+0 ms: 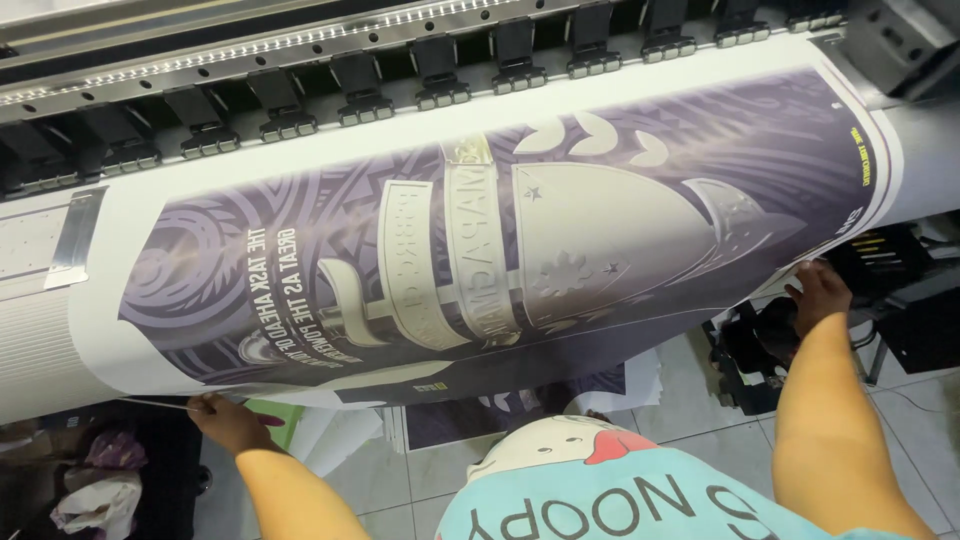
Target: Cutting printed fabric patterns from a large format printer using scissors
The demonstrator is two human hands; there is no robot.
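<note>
Hands (pixel 225 418) (pixel 820 292) grip printed sheet's (pixel 480 250) lower edge.

The printed sheet (pixel 480 240) looks like smooth, slightly glossy paper; the printer's rail (pixel 250 45), upper left, is shiny metal.

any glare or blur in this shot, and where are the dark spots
Head view: soft glare on the pale shield of the printed sheet; the printer rail above sits in deep shadow; the left hand and right hand at the sheet's lower edge look slightly soft; straight edges bow from lens distortion.
</note>
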